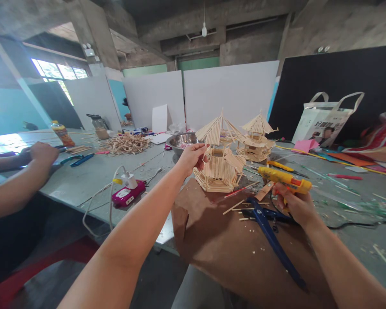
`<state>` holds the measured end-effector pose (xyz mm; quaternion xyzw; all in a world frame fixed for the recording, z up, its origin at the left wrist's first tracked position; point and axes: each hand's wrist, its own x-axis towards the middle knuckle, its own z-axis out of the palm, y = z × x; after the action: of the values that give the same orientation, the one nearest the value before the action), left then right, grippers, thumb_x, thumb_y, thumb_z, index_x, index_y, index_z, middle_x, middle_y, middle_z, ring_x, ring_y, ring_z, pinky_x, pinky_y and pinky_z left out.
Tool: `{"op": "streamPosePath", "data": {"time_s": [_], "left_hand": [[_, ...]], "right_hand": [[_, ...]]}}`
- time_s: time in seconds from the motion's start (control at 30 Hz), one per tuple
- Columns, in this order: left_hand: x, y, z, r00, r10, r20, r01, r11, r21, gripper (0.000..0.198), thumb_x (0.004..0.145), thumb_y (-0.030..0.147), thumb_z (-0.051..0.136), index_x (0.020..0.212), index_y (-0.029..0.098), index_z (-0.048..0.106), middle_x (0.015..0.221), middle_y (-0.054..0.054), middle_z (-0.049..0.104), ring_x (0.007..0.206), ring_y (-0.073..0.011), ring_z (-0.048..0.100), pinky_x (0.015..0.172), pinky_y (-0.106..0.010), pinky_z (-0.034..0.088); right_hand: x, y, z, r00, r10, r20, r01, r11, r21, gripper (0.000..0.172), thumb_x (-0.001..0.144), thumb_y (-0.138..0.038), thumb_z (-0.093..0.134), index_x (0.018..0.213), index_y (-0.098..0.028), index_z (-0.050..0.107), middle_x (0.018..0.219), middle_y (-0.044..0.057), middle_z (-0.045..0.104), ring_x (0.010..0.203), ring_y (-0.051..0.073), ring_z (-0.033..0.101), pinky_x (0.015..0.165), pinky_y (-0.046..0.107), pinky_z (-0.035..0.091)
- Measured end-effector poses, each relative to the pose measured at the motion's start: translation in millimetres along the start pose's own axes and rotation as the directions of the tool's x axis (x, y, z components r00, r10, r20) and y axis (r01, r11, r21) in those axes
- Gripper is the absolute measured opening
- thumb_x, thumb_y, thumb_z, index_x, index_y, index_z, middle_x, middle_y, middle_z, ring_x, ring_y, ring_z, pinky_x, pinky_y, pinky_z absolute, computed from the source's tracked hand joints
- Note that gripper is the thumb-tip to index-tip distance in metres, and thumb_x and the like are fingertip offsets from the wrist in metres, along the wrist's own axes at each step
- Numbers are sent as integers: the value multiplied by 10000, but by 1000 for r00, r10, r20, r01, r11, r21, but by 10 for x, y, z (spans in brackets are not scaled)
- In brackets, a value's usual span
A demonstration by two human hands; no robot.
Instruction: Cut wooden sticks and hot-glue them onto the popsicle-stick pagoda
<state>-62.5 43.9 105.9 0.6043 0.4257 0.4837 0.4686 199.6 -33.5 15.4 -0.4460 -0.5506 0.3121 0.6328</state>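
Right hand [294, 205] grips a yellow glue gun [284, 178]; left hand [193, 159], pinched, contents unclear, could jar the stick pagoda [219, 167] by slipping.

Hot-glue gun [284, 179]: yellow. Front pagoda model [219, 167]: pale straw, striped by parallel sticks. Cutter [272, 244]: dark blue. Backing sheet [225, 257]: brown. Power strip [121, 198]: magenta. Tabletop [157, 182]: grey. Tote bag [310, 122]: white, dark lettering.

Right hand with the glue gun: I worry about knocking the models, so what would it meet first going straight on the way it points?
Led by the yellow glue gun, the right hand would probably meet the nearer stick pavilion first, on its right side as pictured; depth is unclear.
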Motion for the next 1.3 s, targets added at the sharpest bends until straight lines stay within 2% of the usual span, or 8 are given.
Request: {"op": "streamPosePath", "data": {"time_s": [0.3,0.8,1.3], "left_hand": [[-12,44,51,997,-11,-82,13,1000,27,307,753,332,476,967,126,554,392,37,498,241,-57,395,272,-154,230],[18,32,41,999,3,-52,-1,999,39,268,769,305,457,932,116,554,391,45,489,232,-53,387,270,-158,215],[14,48,75,994,34,-108,-24,995,93,252,764,276,452,895,98,572,364,48,475,219,-44,342,265,-164,203]], "right_hand": [[5,54,-21,1000,28,-1,-28,999,14,292,629,-456,593,583,-181,504,462,-36,464,265,47,346,249,193,262],[3,10,4,999,33,-13,-33,999,-2,338,594,-496,596,568,-177,484,461,-41,458,256,43,347,240,186,261],[-7,17,0,998,67,-10,-67,998,-10,340,596,-498,594,573,-178,482,421,-50,439,257,45,345,257,187,260]]}}
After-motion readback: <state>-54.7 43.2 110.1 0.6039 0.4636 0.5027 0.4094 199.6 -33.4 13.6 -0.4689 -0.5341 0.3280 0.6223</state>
